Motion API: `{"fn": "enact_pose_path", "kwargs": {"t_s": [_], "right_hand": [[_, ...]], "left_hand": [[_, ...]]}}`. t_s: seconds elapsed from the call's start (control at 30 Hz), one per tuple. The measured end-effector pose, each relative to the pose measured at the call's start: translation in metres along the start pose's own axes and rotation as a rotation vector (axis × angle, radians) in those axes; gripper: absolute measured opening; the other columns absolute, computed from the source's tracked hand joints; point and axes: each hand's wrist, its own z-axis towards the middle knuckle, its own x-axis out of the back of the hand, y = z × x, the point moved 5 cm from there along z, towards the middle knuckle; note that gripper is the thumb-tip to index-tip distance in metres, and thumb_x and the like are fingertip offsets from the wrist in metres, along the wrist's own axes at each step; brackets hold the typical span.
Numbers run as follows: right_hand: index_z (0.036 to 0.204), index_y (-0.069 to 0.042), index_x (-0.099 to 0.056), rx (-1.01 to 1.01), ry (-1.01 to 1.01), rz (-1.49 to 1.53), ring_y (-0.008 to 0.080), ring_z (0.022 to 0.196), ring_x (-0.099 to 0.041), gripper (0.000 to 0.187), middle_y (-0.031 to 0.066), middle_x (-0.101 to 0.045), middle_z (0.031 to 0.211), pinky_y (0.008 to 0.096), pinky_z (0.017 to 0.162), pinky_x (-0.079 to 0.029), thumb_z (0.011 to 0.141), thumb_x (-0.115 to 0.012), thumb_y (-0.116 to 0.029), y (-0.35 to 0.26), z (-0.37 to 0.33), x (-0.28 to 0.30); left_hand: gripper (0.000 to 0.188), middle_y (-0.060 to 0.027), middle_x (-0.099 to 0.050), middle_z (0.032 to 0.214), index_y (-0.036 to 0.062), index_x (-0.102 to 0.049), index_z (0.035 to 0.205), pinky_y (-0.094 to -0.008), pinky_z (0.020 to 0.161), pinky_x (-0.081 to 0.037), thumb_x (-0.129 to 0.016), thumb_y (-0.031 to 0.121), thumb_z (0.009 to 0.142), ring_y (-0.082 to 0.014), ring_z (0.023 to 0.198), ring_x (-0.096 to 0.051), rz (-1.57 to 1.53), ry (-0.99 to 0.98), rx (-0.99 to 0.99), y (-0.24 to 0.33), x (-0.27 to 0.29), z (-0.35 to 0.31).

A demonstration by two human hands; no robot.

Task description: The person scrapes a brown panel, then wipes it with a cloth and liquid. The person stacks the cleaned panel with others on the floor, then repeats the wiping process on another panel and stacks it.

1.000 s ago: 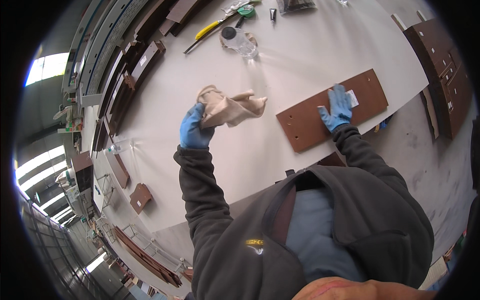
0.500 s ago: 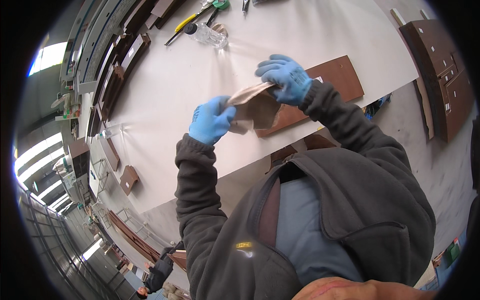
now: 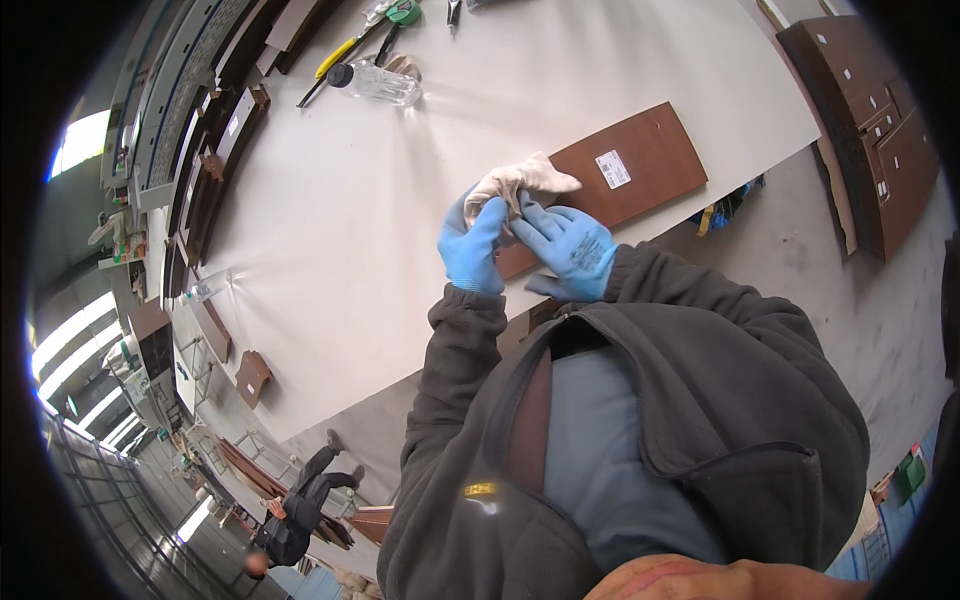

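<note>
Head: clamping cloth (image 3: 538,175) in left hand (image 3: 472,245) by table's (image 3: 330,270) near edge; cannot tell right hand's (image 3: 578,248) grip; advise even bunching.

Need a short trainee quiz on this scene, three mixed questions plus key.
1. True or false: the left hand holds the beige cloth.
2. Where is the clear bottle near the yellow tool?
A) On top of the brown board
B) On the white table, left of the brown board
C) On the floor
3. Fill in: a white ____ shows on the brown board's upper face.

Key: 1. True. 2. B. 3. Label.
</note>
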Motion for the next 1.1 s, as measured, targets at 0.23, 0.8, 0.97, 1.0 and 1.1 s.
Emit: {"fn": "enact_pose_path", "kwargs": {"t_s": [0.23,0.8,0.97,1.0,1.1], "right_hand": [[0.156,0.0,-0.043,-0.517,0.431,1.367,0.0303,0.145,-0.049,0.089,0.0186,-0.051,0.156,0.0456,0.118,-0.042,0.099,-0.056,-0.067,0.131,-0.025,-0.007],[0.138,0.0,-0.057,-0.348,0.253,1.147,0.0214,0.118,-0.063,0.046,0.0104,-0.065,0.128,0.035,0.102,-0.052,0.104,-0.066,-0.03,0.056,0.02,-0.016],[0.124,0.001,-0.064,-1.036,0.404,1.416,0.0184,0.102,-0.071,0.028,0.0078,-0.071,0.112,0.0311,0.089,-0.06,0.105,-0.065,-0.02,0.115,-0.012,-0.04],[0.126,0.001,-0.062,-0.916,0.464,1.525,0.02,0.103,-0.071,0.029,0.0093,-0.071,0.114,0.0323,0.09,-0.06,0.106,-0.063,-0.02,0.122,-0.015,-0.033],[0.133,0.001,-0.057,-0.792,0.589,1.714,0.0238,0.108,-0.071,0.032,0.0126,-0.069,0.12,0.0361,0.094,-0.06,0.108,-0.058,-0.02,0.135,-0.024,-0.026]], "left_hand": [[0.039,-0.0139,-0.062,0.141,-0.0014,-0.056,0.143,-0.0421,0.108,-0.052,-0.05,0.019,0.11,-0.0259,0.129,-0.061,-0.366,-0.164,0.01,0.04,-0.015,-0.017],[0.087,-0.0144,-0.052,0.149,0.0016,-0.032,0.162,-0.0397,0.117,-0.041,-0.043,0.067,0.106,-0.0252,0.134,-0.053,-0.15,-0.111,0.185,-0.047,-0.053,-0.013],[0.073,-0.0125,-0.055,0.145,-0.0018,-0.039,0.159,-0.0365,0.115,-0.042,-0.054,0.049,0.109,-0.0215,0.132,-0.054,-0.224,-0.535,0.145,-0.021,-0.041,0.0],[0.063,-0.0134,-0.057,0.146,-0.0024,-0.044,0.155,-0.0362,0.109,-0.048,-0.064,0.031,0.106,-0.0216,0.13,-0.057,-0.015,-0.487,0.164,-0.017,-0.023,0.022],[0.091,-0.0231,-0.038,0.163,-0.0052,-0.028,0.161,-0.0369,0.119,-0.04,-0.081,0.022,0.093,-0.0296,0.147,-0.042,0.241,0.228,-0.088,0.001,0.042,0.114]]}}
